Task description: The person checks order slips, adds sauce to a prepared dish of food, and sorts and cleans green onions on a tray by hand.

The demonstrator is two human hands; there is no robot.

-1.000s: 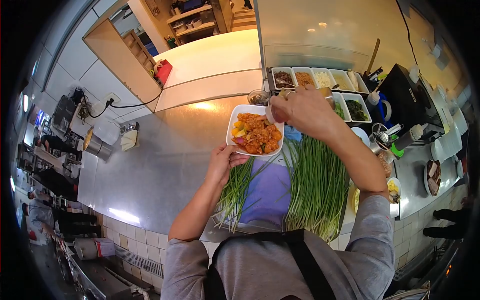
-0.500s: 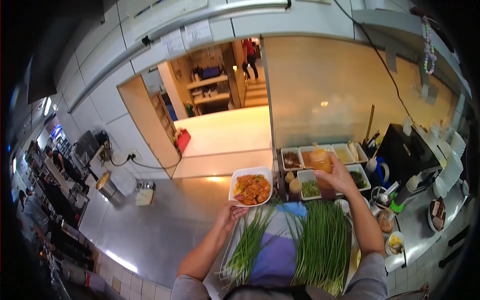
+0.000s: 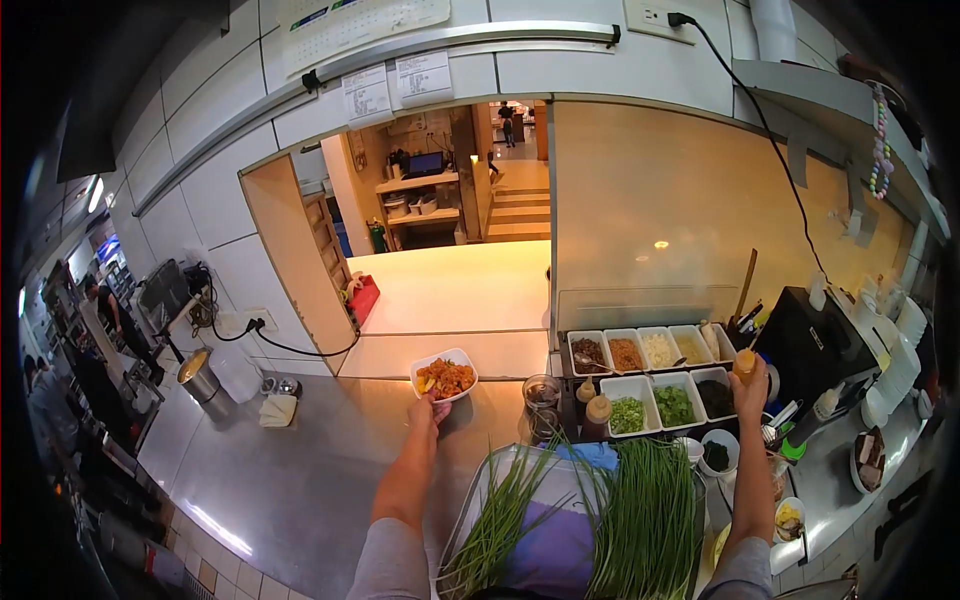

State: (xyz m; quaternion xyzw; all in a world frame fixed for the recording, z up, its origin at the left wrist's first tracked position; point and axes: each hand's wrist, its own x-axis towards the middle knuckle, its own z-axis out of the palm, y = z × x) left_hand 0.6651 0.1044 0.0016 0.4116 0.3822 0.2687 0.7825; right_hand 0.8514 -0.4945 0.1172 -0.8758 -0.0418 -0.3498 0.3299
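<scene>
My left hand (image 3: 430, 408) grips the near edge of a white bowl (image 3: 470, 366), fingers at its underside. In the bowl is chunky food (image 3: 446, 379) in an orange-red sauce. The bowl is held over the steel counter, close to the serving window ledge. On the right, my right hand (image 3: 750, 390) is closed around a squeeze bottle (image 3: 744, 362) with an orange top, beside the topping containers. Most of that bottle is hidden by the hand. Between my arms lies a tray (image 3: 470, 477) with long green chives (image 3: 648, 510) and a purple-blue cloth (image 3: 545, 545).
White containers (image 3: 660, 405) of chopped greens and toppings stand at the back right. Two sauce bottles (image 3: 597, 412) and a glass jar (image 3: 542, 395) stand behind the tray. A metal pot (image 3: 202, 375) is far left; a black box (image 3: 815, 335) is right. People work at far left.
My left hand has moved the bowl left and towards the window ledge. My right hand has carried the bottle right, away from above the containers. The view has shifted.
</scene>
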